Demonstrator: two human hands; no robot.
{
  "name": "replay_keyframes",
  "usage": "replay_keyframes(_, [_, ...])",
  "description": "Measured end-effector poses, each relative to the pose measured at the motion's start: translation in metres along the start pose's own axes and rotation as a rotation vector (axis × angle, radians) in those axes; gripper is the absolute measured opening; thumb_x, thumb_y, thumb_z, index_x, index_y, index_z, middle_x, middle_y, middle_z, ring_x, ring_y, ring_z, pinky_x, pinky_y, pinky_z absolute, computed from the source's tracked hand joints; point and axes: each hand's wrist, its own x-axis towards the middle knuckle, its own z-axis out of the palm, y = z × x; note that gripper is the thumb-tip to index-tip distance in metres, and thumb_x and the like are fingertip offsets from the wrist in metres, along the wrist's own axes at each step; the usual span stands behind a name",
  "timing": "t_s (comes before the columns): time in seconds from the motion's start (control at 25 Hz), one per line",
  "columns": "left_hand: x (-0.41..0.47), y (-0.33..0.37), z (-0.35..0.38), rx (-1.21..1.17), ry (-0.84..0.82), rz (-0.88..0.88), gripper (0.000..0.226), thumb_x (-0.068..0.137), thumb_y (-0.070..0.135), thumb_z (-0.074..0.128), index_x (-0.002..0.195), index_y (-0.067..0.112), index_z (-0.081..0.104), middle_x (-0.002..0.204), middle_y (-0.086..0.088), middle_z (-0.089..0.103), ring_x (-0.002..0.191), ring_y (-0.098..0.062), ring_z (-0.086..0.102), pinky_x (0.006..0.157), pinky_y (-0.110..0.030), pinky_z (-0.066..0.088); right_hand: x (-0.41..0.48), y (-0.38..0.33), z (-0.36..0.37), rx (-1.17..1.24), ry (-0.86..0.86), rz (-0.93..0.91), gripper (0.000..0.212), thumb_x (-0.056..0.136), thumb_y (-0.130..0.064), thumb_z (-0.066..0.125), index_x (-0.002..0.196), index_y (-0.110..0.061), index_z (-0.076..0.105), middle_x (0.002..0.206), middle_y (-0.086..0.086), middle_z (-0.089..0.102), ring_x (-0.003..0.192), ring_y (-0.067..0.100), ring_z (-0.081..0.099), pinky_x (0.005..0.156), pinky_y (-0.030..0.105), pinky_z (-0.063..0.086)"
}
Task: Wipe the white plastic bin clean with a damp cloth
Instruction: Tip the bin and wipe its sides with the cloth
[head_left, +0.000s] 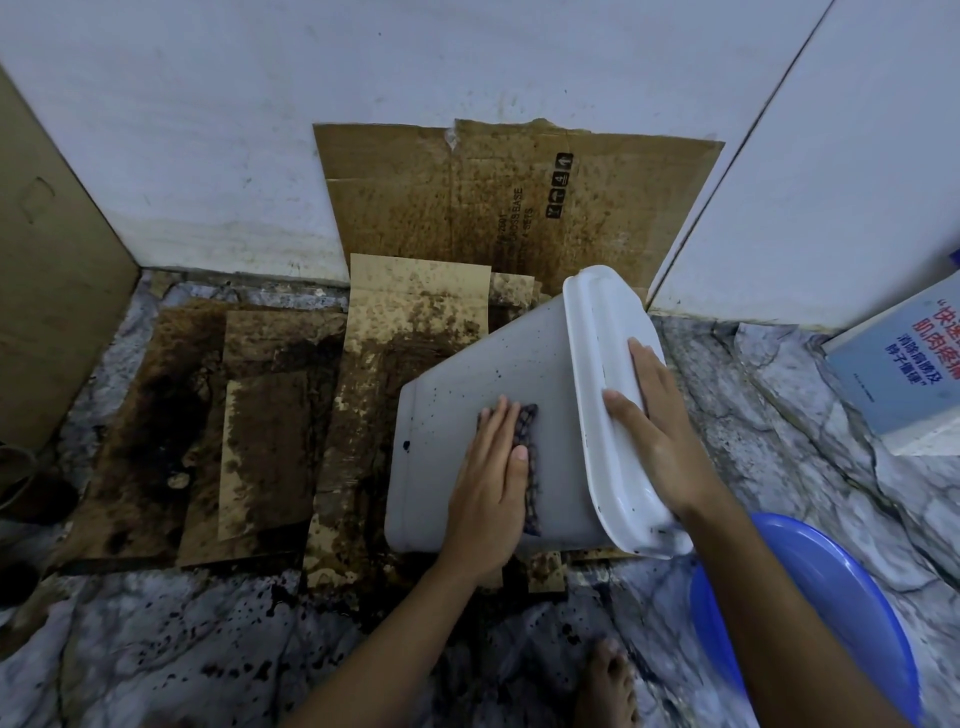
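White bin on its side, resting on stained cardboard at wall corner. Left hand flat, fingers straight, pressing dark cloth against bin side wall. Right hand grips bin rim, thumb outside, fingers over edge. Blue basin near, on marble floor.

A dark patterned cloth lies mostly hidden beneath the left hand. The inside of the white plastic bin faces away, unseen. A round blue plastic basin is cropped at the bottom edge, a blue-and-white printed box at the right.
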Motion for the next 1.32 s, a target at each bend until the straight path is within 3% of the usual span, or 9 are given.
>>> replay_keyframes(0.24, [-0.006, -0.09, -0.029, -0.098, 0.041, -0.173, 0.049, 0.098, 0.066, 0.021, 0.145, 0.06, 0.01, 0.166, 0.025, 0.007, 0.151, 0.01, 0.0, 0.128, -0.037, 0.004, -0.003, -0.007, 0.003, -0.038, 0.001, -0.011, 0.076, 0.085, -0.081, 0.034, 0.151, -0.06, 0.004, 0.166, -0.025, 0.004, 0.154, 0.009, 0.005, 0.123, 0.058, 0.011])
replay_keyframes(0.36, [-0.011, -0.127, -0.041, -0.125, 0.05, -0.266, 0.051, 0.1, 0.063, 0.023, 0.149, 0.052, 0.011, 0.167, 0.019, 0.004, 0.145, 0.018, -0.002, 0.128, -0.041, 0.002, -0.003, -0.011, 0.005, -0.062, -0.002, -0.025, 0.076, 0.085, -0.082, 0.033, 0.151, -0.06, 0.003, 0.166, -0.024, 0.004, 0.155, 0.01, 0.004, 0.123, 0.059, 0.011])
replay_keyframes(0.48, [-0.014, -0.138, -0.044, -0.11, 0.056, -0.312, 0.055, 0.1, 0.06, 0.021, 0.151, 0.046, 0.008, 0.166, 0.019, 0.0, 0.149, 0.008, -0.01, 0.128, -0.044, -0.002, -0.002, -0.012, 0.006, -0.071, 0.001, -0.037, 0.074, 0.085, -0.083, 0.032, 0.149, -0.063, 0.001, 0.166, -0.024, 0.004, 0.155, 0.009, 0.004, 0.123, 0.058, 0.01])
replay_keyframes(0.6, [-0.014, -0.12, -0.038, -0.107, 0.068, -0.292, 0.058, 0.098, 0.06, 0.021, 0.152, 0.045, 0.009, 0.163, 0.025, -0.001, 0.145, 0.017, -0.011, 0.128, -0.041, -0.003, -0.001, -0.011, 0.006, -0.064, -0.002, -0.035, 0.067, 0.085, -0.083, 0.033, 0.142, -0.072, -0.001, 0.165, -0.026, 0.004, 0.155, 0.01, 0.004, 0.123, 0.059, 0.011])
replay_keyframes(0.76, [-0.012, -0.076, -0.026, -0.102, 0.067, -0.197, 0.051, 0.1, 0.056, 0.023, 0.149, 0.051, 0.011, 0.165, 0.024, 0.006, 0.152, 0.007, -0.004, 0.128, -0.036, 0.001, -0.001, -0.011, 0.005, -0.062, 0.003, -0.034, 0.066, 0.084, -0.083, 0.033, 0.14, -0.074, -0.001, 0.165, -0.025, 0.004, 0.155, 0.01, 0.005, 0.123, 0.06, 0.011])
replay_keyframes(0.96, [-0.009, -0.018, -0.012, -0.081, 0.032, -0.094, 0.051, 0.103, 0.053, 0.022, 0.153, 0.051, 0.011, 0.163, 0.032, 0.004, 0.149, 0.013, -0.007, 0.124, -0.032, 0.006, -0.001, -0.011, 0.004, -0.073, 0.001, -0.041, 0.061, 0.085, -0.083, 0.032, 0.135, -0.078, -0.003, 0.166, -0.024, 0.004, 0.155, 0.01, 0.005, 0.123, 0.059, 0.011])
replay_keyframes(1.32, [-0.006, 0.046, 0.01, -0.047, -0.001, 0.056, 0.051, 0.11, 0.043, 0.023, 0.159, 0.041, 0.01, 0.165, 0.029, 0.001, 0.15, 0.01, -0.011, 0.124, -0.029, 0.005, 0.001, -0.008, 0.005, -0.059, 0.006, -0.051, 0.063, 0.084, -0.085, 0.034, 0.135, -0.078, -0.002, 0.166, -0.025, 0.004, 0.155, 0.008, 0.003, 0.123, 0.057, 0.011])
